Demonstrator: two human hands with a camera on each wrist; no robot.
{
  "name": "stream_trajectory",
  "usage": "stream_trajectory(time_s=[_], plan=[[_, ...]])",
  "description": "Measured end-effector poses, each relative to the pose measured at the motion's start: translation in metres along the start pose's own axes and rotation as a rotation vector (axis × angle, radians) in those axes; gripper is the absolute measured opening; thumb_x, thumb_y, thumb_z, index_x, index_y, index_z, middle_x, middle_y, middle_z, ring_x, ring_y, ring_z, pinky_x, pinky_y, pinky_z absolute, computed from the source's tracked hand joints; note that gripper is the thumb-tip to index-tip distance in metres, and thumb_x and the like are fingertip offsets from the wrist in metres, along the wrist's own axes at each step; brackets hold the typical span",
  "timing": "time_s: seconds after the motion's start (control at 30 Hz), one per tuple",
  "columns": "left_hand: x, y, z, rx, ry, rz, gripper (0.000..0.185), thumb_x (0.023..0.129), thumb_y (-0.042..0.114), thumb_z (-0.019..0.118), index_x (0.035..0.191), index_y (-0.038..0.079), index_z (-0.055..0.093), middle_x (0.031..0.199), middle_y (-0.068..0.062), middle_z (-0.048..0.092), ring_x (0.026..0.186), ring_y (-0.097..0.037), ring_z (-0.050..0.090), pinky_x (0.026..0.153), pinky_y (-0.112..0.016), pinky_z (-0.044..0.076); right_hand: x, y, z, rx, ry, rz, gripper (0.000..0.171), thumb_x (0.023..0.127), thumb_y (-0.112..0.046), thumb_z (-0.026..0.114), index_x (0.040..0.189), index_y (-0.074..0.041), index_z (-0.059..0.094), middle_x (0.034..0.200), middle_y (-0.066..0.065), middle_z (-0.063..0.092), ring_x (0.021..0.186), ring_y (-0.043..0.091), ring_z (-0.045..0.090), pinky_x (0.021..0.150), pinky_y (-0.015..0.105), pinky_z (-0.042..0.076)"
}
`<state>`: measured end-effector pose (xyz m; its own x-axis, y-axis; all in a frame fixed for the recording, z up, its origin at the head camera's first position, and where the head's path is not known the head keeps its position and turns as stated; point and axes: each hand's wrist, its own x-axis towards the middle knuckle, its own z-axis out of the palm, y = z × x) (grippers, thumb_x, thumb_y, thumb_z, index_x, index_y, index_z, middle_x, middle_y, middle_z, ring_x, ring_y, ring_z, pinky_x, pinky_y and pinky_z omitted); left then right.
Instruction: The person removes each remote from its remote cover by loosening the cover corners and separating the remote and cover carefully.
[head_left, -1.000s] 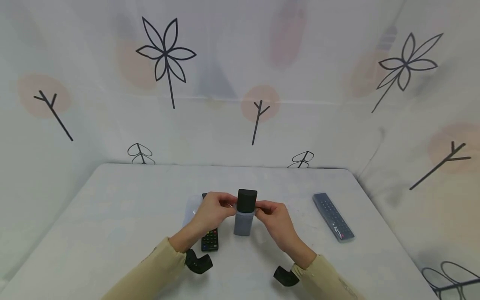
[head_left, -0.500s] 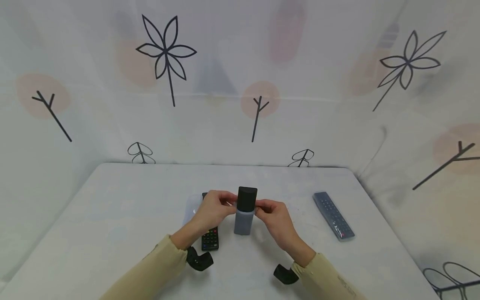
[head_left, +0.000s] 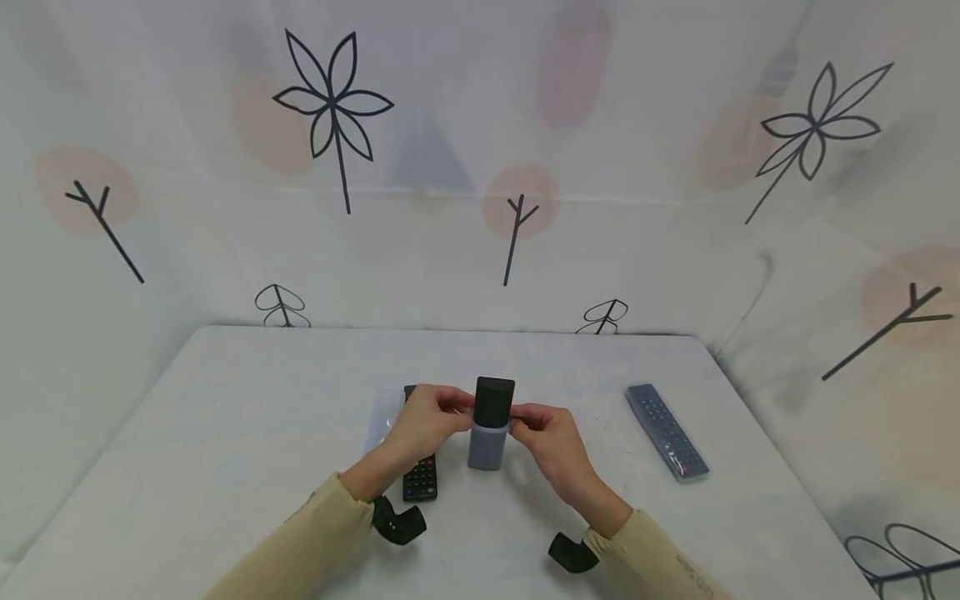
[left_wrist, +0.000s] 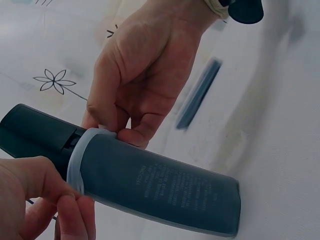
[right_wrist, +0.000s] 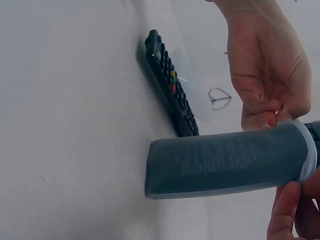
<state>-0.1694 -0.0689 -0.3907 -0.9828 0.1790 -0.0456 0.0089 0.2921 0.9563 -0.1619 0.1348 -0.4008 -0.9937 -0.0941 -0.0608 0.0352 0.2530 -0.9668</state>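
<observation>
A black remote control [head_left: 493, 402] stands upright between the two hands, its lower part inside a translucent bluish sleeve [head_left: 487, 452]. The left hand [head_left: 426, 423] pinches one side of the sleeve's rolled, whitish rim [left_wrist: 76, 167] between thumb and fingers. On the opposite side, the right hand [head_left: 553, 448] pinches the same rim. Above it the remote's end sticks out bare in the left wrist view. Small printed text shows through the sleeve on the remote's back. Under the left hand lies another black remote [head_left: 420, 482] with coloured buttons, partly hidden by that hand.
To the right on the white table [head_left: 247, 400], a third remote [head_left: 667, 433] lies slantwise in a clear cover. A flat translucent sleeve [head_left: 384, 414] rests beside the black remote, partly behind the left hand. A patterned cloth [head_left: 450, 125] hangs around the table's back and sides.
Both hands keep their pinch on the sleeve's rim. Hands and remote rose very slightly, then dipped back a little; the other things stay where they were.
</observation>
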Motion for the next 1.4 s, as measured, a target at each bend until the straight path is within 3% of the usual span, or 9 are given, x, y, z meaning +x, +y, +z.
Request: stream_trajectory(time_s=[0.3,0.6,0.97,1.4], plan=[[0.001,-0.006,0.002,0.028,0.000,0.000,0.025,0.085,0.002,0.069,0.110,0.003,0.072,0.097,-0.003,0.069,0.086,-0.021,0.059,0.077,-0.035,0.051,-0.001,0.006,0.000,0.021,-0.011,-0.024,0.018,0.092,0.003,0.063,0.106,0.001,0.075,0.099,0.009,0.073,0.093,0.021,0.065,0.082,0.035,0.052],[0.001,-0.012,0.002,0.051,-0.018,-0.021,0.026,0.084,0.004,0.070,0.110,0.004,0.073,0.094,-0.002,0.068,0.085,-0.021,0.058,0.074,-0.034,0.048,-0.002,0.011,0.001,0.011,-0.034,-0.003,0.019,0.093,0.002,0.062,0.107,0.000,0.075,0.100,0.008,0.073,0.094,0.020,0.066,0.086,0.040,0.052],[0.002,-0.013,0.002,0.031,-0.036,0.018,0.019,0.084,0.002,0.069,0.102,0.005,0.074,0.088,-0.002,0.068,0.082,-0.020,0.056,0.071,-0.033,0.048,-0.002,0.011,0.005,-0.025,-0.008,-0.007,0.018,0.090,0.004,0.063,0.103,0.002,0.075,0.096,0.008,0.072,0.086,0.019,0.061,0.075,0.031,0.050],[0.005,-0.021,0.005,0.023,-0.036,-0.023,0.021,0.079,0.002,0.070,0.100,0.006,0.072,0.081,-0.002,0.062,0.077,-0.020,0.055,0.067,-0.032,0.044,-0.001,0.017,0.007,-0.011,-0.016,-0.037,0.015,0.088,0.006,0.064,0.097,0.000,0.075,0.090,0.006,0.069,0.083,0.021,0.057,0.072,0.031,0.049]])
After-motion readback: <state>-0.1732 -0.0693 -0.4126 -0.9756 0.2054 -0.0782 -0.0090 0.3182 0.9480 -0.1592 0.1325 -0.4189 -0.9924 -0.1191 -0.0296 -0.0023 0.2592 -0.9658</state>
